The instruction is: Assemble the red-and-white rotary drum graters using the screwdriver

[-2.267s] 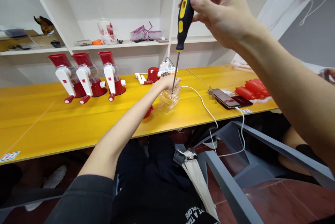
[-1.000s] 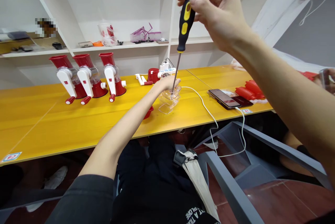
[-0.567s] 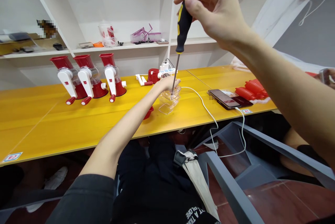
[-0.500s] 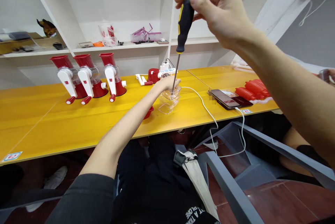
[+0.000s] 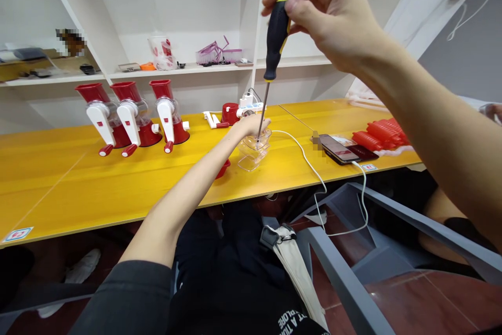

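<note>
High in front of me, my right hand (image 5: 323,19) pinches the top of a black and yellow screwdriver (image 5: 276,39) between thumb and fingers. Its shaft points down, slightly tilted, with the tip inside a clear plastic housing (image 5: 253,154) on the table. My left hand (image 5: 253,125) grips the upper part of that housing; most of its fingers are hidden behind the wrist and the plastic. A red part (image 5: 223,169) lies beside the housing, partly covered by my left forearm. Whatever the tip touches is too small to make out.
Three red and white crank graters (image 5: 167,115) stand at the left. Behind my left hand are a red cup-shaped part (image 5: 229,113), white handles (image 5: 214,120) and a power strip (image 5: 251,107). To the right lie a phone (image 5: 338,148) with a white cable and red parts (image 5: 378,135).
The screwdriver handle has turned about its axis: the yellow stripe has gone from its left side to its right. My left hand and the clear housing have stayed in place.
</note>
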`<action>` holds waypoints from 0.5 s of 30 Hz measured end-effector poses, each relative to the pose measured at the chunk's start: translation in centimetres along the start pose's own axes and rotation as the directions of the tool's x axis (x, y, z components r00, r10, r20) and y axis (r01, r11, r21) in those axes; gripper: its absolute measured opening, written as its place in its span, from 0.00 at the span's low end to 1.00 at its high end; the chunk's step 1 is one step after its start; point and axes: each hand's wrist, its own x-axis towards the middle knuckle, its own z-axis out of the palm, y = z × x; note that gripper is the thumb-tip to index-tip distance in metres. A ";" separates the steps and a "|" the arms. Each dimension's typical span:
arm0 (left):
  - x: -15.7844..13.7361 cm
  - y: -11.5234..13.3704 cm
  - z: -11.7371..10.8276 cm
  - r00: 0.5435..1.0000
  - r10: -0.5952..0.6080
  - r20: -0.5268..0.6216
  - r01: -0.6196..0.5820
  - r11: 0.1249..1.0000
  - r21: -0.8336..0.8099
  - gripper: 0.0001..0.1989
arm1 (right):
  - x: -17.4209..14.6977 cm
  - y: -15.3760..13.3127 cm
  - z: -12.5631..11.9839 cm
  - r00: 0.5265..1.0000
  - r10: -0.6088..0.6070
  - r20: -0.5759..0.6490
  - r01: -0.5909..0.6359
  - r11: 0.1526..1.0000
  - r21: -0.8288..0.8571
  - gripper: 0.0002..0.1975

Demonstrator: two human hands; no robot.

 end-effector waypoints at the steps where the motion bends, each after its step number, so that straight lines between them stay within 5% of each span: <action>1: 0.0 0.1 0.0 1.000 -0.003 -0.001 0.003 1.000 -0.004 0.22 | 0.0 0.0 0.0 1.000 -0.005 0.004 0.005 1.000 0.012 0.10; 8: 0.3 -0.2 0.1 1.000 -0.002 0.002 0.002 1.000 -0.003 0.19 | -0.1 -0.2 0.5 0.985 -0.137 -0.107 0.129 0.988 -0.084 0.05; 15: 0.5 -0.5 0.3 0.999 0.050 0.008 -0.050 0.998 0.022 0.18 | -0.1 0.0 -0.4 0.999 0.026 0.024 -0.028 0.996 0.084 0.11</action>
